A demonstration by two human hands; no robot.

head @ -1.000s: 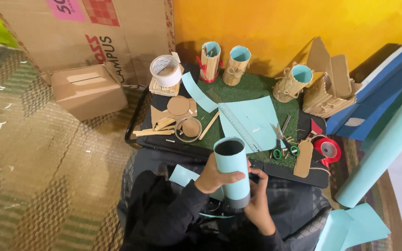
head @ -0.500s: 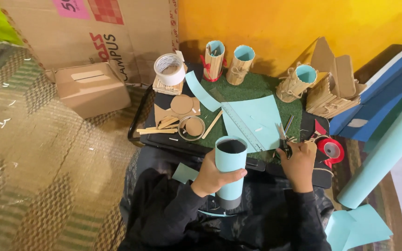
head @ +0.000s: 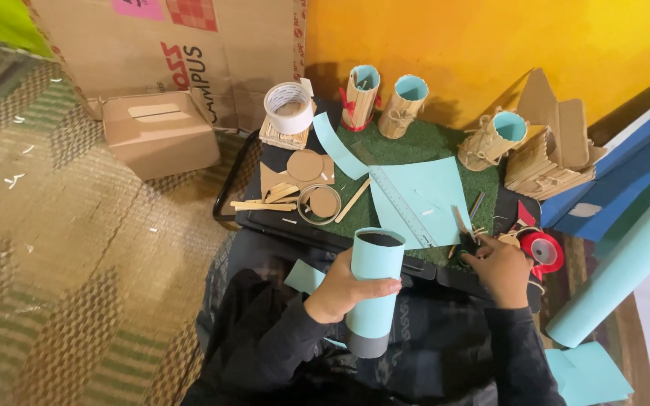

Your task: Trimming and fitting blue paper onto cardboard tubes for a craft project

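Pale blue paper wraps the cardboard tube [head: 374,289] that my left hand [head: 338,292] holds upright over my lap, fingers curled round its middle, thumb across the front; the dark base shows bare below the paper and the mouth is open and dark inside. My right hand [head: 500,268] is out at the edge of the black tray [head: 265,218], fingertips bunched on the scissors [head: 462,229] lying by the red tape dispenser [head: 543,252]; whether I have them pinched yet I cannot tell. I judge this the covering step, with a cut to come, which calls for a firm lift of the scissors. On the green felt mat [head: 423,143] lie a smooth blue sheet [head: 434,188] under a clear ruler [head: 404,207], round cardboard discs [head: 306,165], flat wooden sticks [head: 261,204] and stick-clad holders [head: 360,98]
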